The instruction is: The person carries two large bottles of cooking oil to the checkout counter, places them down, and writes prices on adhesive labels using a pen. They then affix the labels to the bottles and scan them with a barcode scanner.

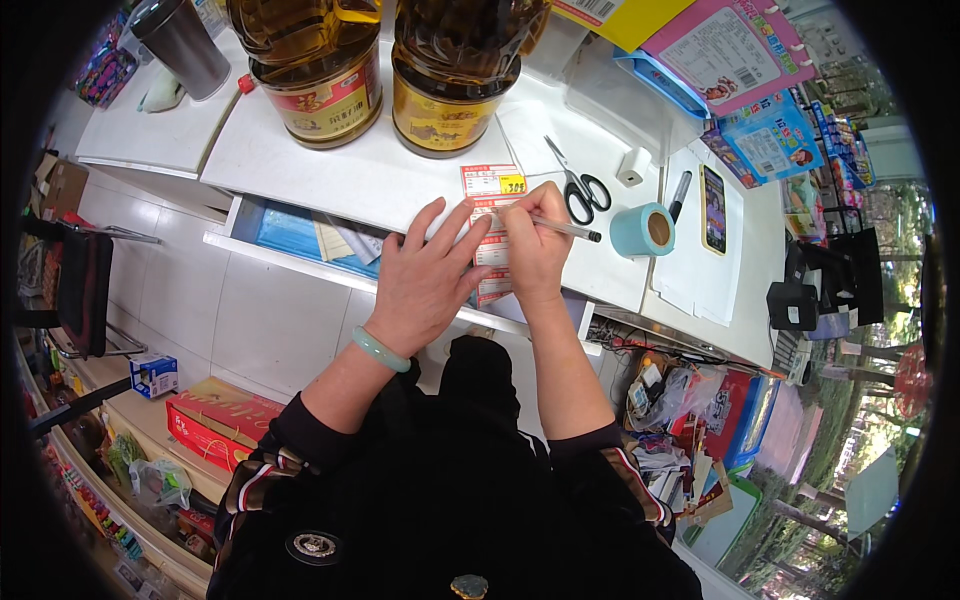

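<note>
A strip of red-and-white price labels (491, 259) lies across the front edge of the white desk, its top label bearing a yellow patch with writing. My left hand (429, 281) rests flat with spread fingers on the strip's left side, a pale green bangle (380, 349) round its wrist. My right hand (536, 244) is closed round a pen (566, 229), whose tip end is hidden by the fingers over the second label. Right of that hand lie black-handled scissors (586, 196), a roll of light blue tape or labels (641, 229) and a white charger plug (634, 166).
Two large oil bottles (319, 97) (448, 105) stand behind the hands. An open drawer (300, 238) juts out below the desk edge. A marker (681, 193) and a phone (713, 210) lie at the right. A tumbler (184, 52) stands far left, a chair (82, 292) below it.
</note>
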Demonstrator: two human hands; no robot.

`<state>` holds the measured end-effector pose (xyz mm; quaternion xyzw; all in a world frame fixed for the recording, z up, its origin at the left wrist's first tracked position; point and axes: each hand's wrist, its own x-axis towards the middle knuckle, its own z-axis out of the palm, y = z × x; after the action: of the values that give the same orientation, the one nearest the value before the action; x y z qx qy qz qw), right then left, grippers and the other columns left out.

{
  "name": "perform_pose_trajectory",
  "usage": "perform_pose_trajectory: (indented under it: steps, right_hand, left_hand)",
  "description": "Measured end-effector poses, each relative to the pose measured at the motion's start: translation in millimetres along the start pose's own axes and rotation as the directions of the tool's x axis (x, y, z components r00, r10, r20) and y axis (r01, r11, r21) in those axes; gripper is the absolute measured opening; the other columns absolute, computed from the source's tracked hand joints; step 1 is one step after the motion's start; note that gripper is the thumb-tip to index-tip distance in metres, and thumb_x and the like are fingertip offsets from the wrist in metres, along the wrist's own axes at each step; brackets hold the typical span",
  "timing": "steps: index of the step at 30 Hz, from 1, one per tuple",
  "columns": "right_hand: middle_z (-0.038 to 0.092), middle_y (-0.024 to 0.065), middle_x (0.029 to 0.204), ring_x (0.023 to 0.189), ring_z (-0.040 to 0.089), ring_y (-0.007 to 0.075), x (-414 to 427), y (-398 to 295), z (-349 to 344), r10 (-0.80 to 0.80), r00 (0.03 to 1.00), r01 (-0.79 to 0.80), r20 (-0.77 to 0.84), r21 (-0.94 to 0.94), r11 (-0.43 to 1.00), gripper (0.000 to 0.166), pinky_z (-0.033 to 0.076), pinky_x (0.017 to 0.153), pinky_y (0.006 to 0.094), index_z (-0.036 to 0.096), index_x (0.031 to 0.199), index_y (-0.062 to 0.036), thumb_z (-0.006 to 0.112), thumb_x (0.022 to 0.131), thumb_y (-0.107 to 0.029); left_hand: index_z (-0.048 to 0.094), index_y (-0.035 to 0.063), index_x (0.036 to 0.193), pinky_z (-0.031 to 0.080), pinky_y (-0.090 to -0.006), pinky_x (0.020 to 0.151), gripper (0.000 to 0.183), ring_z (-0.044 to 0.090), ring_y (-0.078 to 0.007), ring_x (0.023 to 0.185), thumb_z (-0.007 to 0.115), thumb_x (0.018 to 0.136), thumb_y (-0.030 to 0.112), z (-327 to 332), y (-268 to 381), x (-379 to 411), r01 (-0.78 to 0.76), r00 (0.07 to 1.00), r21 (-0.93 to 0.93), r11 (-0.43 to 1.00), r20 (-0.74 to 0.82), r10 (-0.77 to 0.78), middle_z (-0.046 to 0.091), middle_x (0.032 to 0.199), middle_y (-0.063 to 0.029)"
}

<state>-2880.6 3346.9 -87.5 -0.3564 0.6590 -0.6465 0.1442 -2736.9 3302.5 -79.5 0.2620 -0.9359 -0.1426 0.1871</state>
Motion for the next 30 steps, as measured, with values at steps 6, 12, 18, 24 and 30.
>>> perform_pose_trajectory:
  steps: [6, 12, 18, 24, 30]
  right_hand:
    - [0.045, -0.0002, 0.066, 0.063, 0.037, 0.0067, 0.6, -3.5, -0.8, 0.024, 1.000, -0.024, 0.014, 0.034, 0.999, 0.014, 0.034, 0.056, 0.0236, 0.043, 0.069, -0.0040, 0.055, 0.075, -0.001]
    - [0.045, -0.0013, 0.067, 0.063, 0.037, 0.0059, 0.5, -3.4, -2.0, 0.067, 0.997, -0.069, 0.035, 0.054, 0.996, 0.015, 0.034, 0.056, 0.0226, 0.043, 0.068, -0.0046, 0.057, 0.074, -0.001]
    - [0.042, 0.0006, 0.063, 0.061, 0.036, 0.0075, 0.7, -2.9, -1.3, 0.019, 0.999, -0.020, 0.026, 0.015, 1.000, 0.012, 0.034, 0.054, 0.0256, 0.042, 0.070, -0.0038, 0.052, 0.077, 0.000]
    - [0.044, -0.0013, 0.066, 0.063, 0.037, 0.0059, 0.6, -2.1, -2.4, 0.039, 0.999, -0.040, 0.013, 0.022, 0.999, 0.016, 0.034, 0.056, 0.0230, 0.043, 0.068, -0.0045, 0.057, 0.074, -0.002]
    - [0.045, -0.0009, 0.066, 0.063, 0.037, 0.0060, 0.3, -1.9, -2.1, 0.050, 0.999, -0.050, 0.016, 0.058, 0.997, 0.016, 0.034, 0.056, 0.0229, 0.042, 0.068, -0.0046, 0.057, 0.074, -0.001]
  left_hand:
    - [0.048, 0.0200, 0.135, 0.037, -0.0367, 0.084, 0.055, 0.037, -0.0227, 0.128, 0.065, 0.084, 0.033, 1.4, -0.4, 0.0, -0.003, 1.000, -0.001, 1.000, -0.008, 0.003, 0.044, 0.139, -0.0003]
    - [0.050, 0.0196, 0.133, 0.038, -0.0385, 0.081, 0.054, 0.038, -0.0217, 0.127, 0.064, 0.084, 0.037, 4.1, -1.3, -0.4, -0.011, 0.999, 0.010, 1.000, -0.042, 0.012, 0.045, 0.137, 0.0005]
    - [0.050, 0.0196, 0.133, 0.038, -0.0389, 0.081, 0.054, 0.037, -0.0216, 0.127, 0.064, 0.084, 0.037, 3.3, -0.9, -0.2, -0.006, 1.000, 0.004, 1.000, -0.029, 0.006, 0.044, 0.138, 0.0006]
    - [0.050, 0.0195, 0.133, 0.038, -0.0386, 0.082, 0.054, 0.037, -0.0214, 0.128, 0.064, 0.084, 0.037, 3.9, -0.9, -0.4, -0.006, 0.999, 0.002, 1.000, -0.031, 0.006, 0.044, 0.138, 0.0009]
    - [0.050, 0.0195, 0.132, 0.038, -0.0383, 0.081, 0.053, 0.037, -0.0215, 0.127, 0.064, 0.084, 0.037, 2.6, -0.2, 0.2, -0.005, 1.000, 0.001, 1.000, -0.028, 0.005, 0.045, 0.137, 0.0008]
